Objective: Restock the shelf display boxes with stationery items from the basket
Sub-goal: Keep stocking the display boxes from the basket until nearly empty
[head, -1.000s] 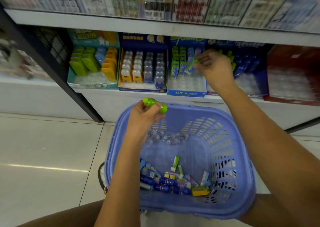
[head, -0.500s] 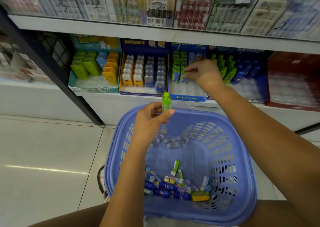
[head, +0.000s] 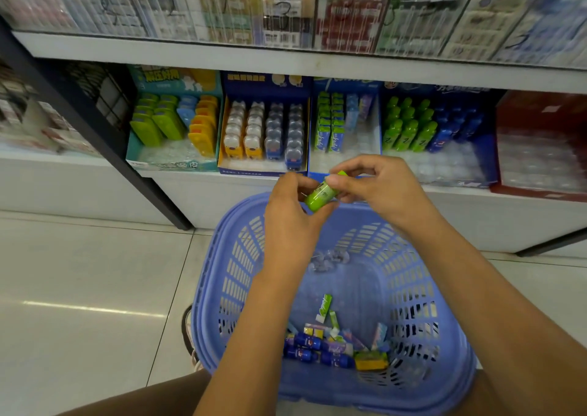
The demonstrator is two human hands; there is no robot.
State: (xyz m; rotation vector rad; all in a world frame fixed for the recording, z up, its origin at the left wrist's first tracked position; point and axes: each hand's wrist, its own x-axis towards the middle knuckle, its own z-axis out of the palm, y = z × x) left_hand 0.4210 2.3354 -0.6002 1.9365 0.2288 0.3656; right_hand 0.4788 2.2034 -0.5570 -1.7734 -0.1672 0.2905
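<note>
1. Centre of frame: we hold one green bottle-shaped item (head: 320, 193), tilted, over the far rim of the blue basket (head: 222, 272).
2. Left hand (head: 292, 222): fingers clamped on its base. Right hand (head: 378, 187): fingers pinching the cap end.
3. Basket bottom, lower centre: blue bottles (head: 305, 341) and green packets (head: 324, 309).
4. Upper right: display box (head: 451, 164) on the shelf (head: 508, 218).

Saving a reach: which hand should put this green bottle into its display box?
Right hand, likely: it pinches the green bottle, and the box of green bottles sits on its side.
</note>
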